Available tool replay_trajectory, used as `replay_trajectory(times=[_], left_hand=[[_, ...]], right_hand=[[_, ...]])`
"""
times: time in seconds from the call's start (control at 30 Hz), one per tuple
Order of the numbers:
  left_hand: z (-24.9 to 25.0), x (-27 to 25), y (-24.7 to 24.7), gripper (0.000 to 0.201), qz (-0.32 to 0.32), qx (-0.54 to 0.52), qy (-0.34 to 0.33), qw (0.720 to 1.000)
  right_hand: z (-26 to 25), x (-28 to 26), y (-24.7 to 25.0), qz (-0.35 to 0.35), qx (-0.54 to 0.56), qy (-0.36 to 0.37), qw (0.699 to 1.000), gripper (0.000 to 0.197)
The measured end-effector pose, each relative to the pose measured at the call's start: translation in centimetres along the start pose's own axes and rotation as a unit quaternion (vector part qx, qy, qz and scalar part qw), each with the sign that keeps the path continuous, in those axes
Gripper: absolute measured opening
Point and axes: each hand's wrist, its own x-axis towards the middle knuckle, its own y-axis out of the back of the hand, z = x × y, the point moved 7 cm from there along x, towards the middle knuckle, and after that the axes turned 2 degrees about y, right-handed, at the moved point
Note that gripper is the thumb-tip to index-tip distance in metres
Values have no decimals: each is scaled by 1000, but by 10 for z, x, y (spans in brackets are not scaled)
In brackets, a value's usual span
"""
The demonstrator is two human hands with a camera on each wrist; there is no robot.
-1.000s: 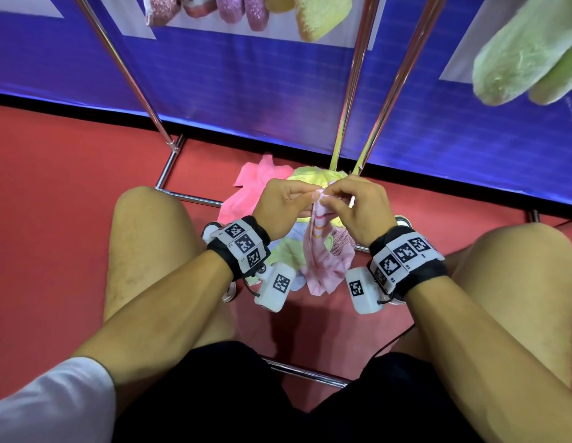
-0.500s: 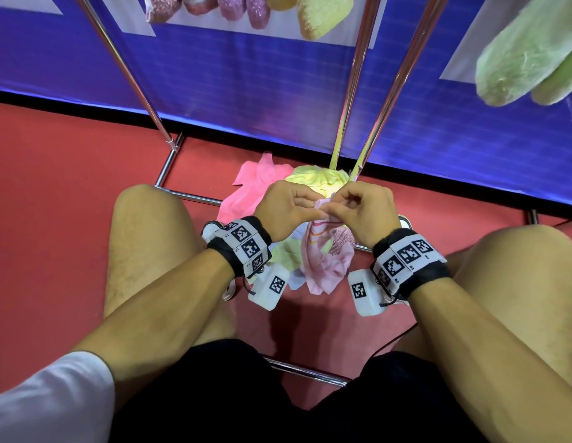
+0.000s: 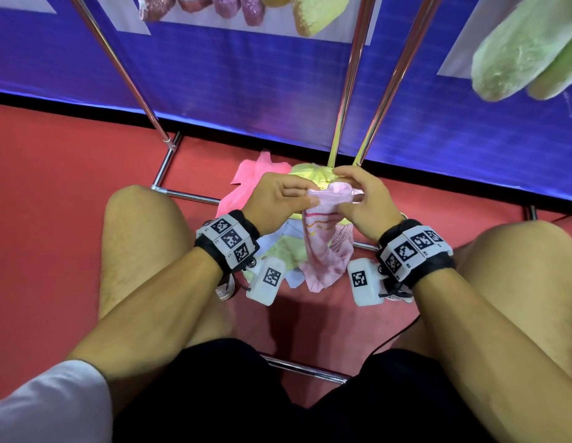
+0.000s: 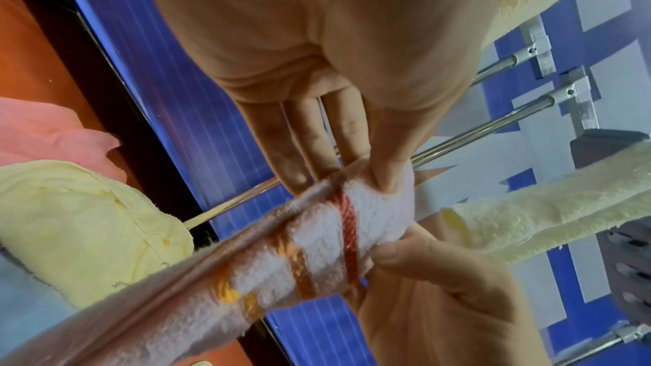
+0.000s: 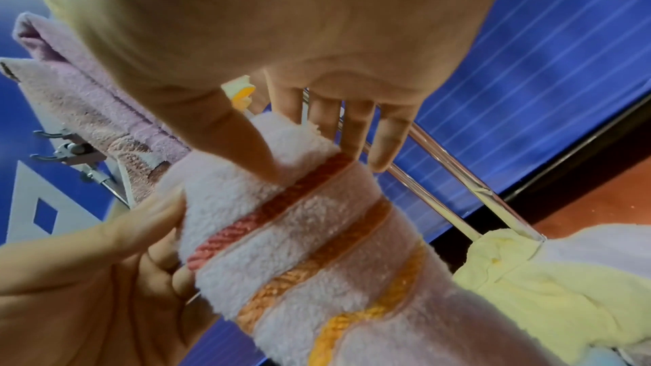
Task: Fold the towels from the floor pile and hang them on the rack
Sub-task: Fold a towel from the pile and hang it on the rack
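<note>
at the far left we see our white sleeve [image 3: 51, 401] and our left knee [image 3: 140, 225] over the red floor [image 3: 54, 187]. a slanted chrome rack leg [image 3: 131, 78] runs down to the rack's floor bar [image 3: 169, 161]. further in, our left hand [image 3: 275, 196] has its fingers curled and its thumb pressed against the top end of the pink striped towel [image 3: 323, 238], pinching it. from the left wrist the fingers [image 4: 299, 149] lie along the towel's edge, near its red stripe [image 4: 347, 221].

the pink striped towel hangs bunched between our two hands, above the floor pile [image 3: 278, 251], its lower end close to the floor; we cannot tell if it touches. the pile lies between our knees at the foot of the rack: a bright pink towel [image 3: 246, 187] at its left, a yellow towel [image 3: 310, 172] behind our hands, pale blue and green pieces beneath.

our right hand [image 3: 364, 199] grips the same top end from the other side, thumb on the near face and fingers curled over the far edge; the right wrist view shows its thumb [image 5: 246, 144] pressed into the terry beside the red, orange and yellow stripes. two more chrome rack poles [image 3: 374, 91] rise behind this hand. pale green towels [image 3: 518, 52] hang at the upper right, pink and yellow ones [image 3: 246, 11] along the top edge. our right knee [image 3: 514, 251] closes the right side.
</note>
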Motion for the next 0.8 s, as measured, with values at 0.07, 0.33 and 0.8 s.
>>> replay_trajectory(times=[0.07, 0.33, 0.8], left_hand=[[2, 1, 4, 36, 17, -4, -2, 1000], [6, 2, 28, 21, 92, -44, -9, 995], [117, -4, 39, 22, 117, -74, -73, 988]], right_hand=[[-1, 2, -1, -7, 17, -1, 1000, 36], [-19, 4, 0, 32, 104, 24, 994, 26], [-135, 18, 57, 87, 57, 130, 986, 21]])
